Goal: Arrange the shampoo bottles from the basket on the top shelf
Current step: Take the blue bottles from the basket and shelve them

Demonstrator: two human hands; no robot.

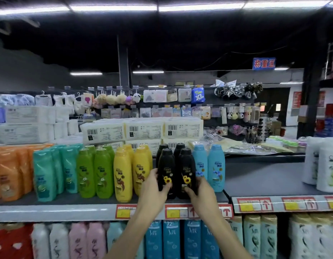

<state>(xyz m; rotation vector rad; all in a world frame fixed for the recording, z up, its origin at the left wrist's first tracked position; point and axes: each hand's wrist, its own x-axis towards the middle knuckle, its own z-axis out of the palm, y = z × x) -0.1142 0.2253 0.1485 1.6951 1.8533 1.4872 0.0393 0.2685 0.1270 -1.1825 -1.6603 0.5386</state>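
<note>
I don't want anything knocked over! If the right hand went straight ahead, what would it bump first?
The right hand grips the front black bottle. Going straight on, it would probably push that into the back black bottle behind it, though the gap is hard to judge.

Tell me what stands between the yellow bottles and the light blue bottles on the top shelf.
Four black bottles, two in front, two behind; the left hand and right hand grip the front pair. The head view shows it.
</note>
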